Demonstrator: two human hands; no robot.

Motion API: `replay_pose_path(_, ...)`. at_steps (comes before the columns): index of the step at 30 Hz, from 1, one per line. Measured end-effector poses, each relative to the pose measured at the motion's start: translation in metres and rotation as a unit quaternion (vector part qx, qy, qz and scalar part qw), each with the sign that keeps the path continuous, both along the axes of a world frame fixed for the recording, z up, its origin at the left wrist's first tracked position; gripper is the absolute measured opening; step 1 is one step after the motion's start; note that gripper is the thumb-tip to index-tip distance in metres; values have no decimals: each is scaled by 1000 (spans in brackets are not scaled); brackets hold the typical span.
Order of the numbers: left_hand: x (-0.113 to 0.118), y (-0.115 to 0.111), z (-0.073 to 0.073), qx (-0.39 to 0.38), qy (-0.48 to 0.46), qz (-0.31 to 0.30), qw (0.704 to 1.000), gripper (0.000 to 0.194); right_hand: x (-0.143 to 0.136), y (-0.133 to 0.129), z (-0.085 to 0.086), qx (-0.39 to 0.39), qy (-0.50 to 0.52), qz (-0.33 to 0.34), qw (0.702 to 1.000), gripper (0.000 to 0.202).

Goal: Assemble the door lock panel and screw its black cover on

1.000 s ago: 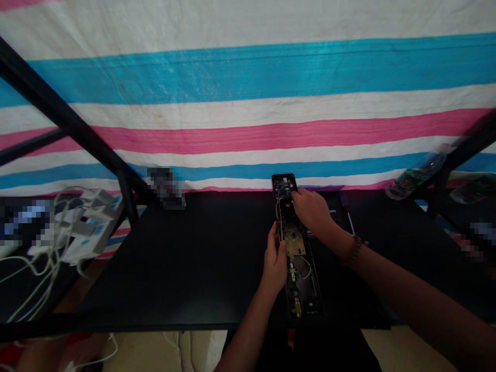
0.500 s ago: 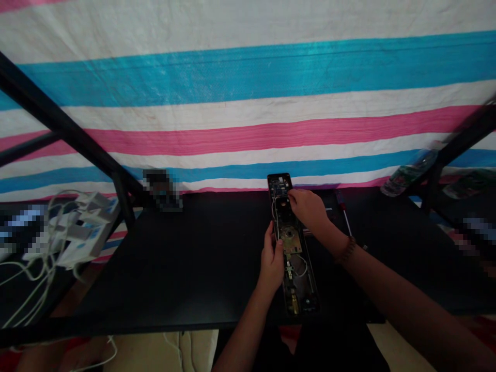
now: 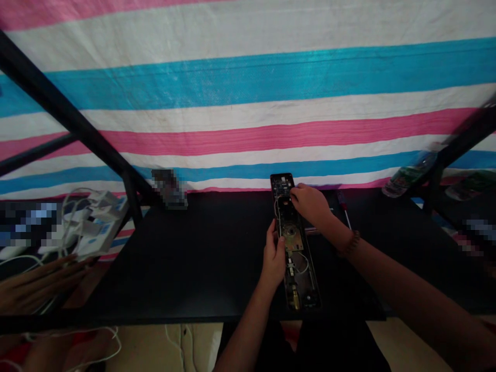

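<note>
A long black open housing, seemingly an electronic door lock panel (image 3: 292,216), lies on the black table with its inside facing up. It shows a circuit board (image 3: 282,184) at the far end, a white wire (image 3: 276,207) down its left side, a brassy metal plate (image 3: 294,241) and a gold-coloured cylinder (image 3: 296,299) at the near end. My left hand (image 3: 274,258) grips the housing's left side, thumb over the edge. My right hand (image 3: 310,202) is closed in a pinch at the right edge just below the circuit board; what its fingertips hold is hidden.
A screwdriver (image 3: 343,206) lies right of the housing, by a flat dark item partly under my right arm. A plastic bottle (image 3: 406,178) leans at the back right. White power strips with cables (image 3: 98,227) sit left, near another person's hand (image 3: 42,281). Striped sheeting (image 3: 248,82) hangs behind.
Another person's hand has come in at the left, by the cables. The view has shifted slightly. My hands keep nearly the same places on the housing.
</note>
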State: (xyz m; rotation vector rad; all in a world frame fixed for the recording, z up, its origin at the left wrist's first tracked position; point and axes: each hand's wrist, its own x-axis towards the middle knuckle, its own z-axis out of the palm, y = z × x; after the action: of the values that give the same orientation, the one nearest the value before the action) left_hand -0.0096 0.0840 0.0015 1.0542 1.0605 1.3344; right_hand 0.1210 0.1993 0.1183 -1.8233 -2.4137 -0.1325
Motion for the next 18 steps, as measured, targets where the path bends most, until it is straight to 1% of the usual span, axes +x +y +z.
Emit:
replay_pose_path(4, 0, 0, -1, -4, -1, 0, 1000, 64, 0, 2, -2, 8, 0, 10, 1000, 29)
replay_pose_path(11, 0, 0, 1, 1, -8, 2, 1000, 64, 1, 0, -11, 38, 27, 11, 999, 29)
replay_pose_path(14, 0, 0, 2, -7, -6, 5, 1000, 65, 0, 0, -10, 28, 23, 5, 999, 31)
replay_pose_path(18, 0, 0, 3, -15, 1, 6, 1000, 66, 0, 1, -4, 7, 11, 1, 1000, 31)
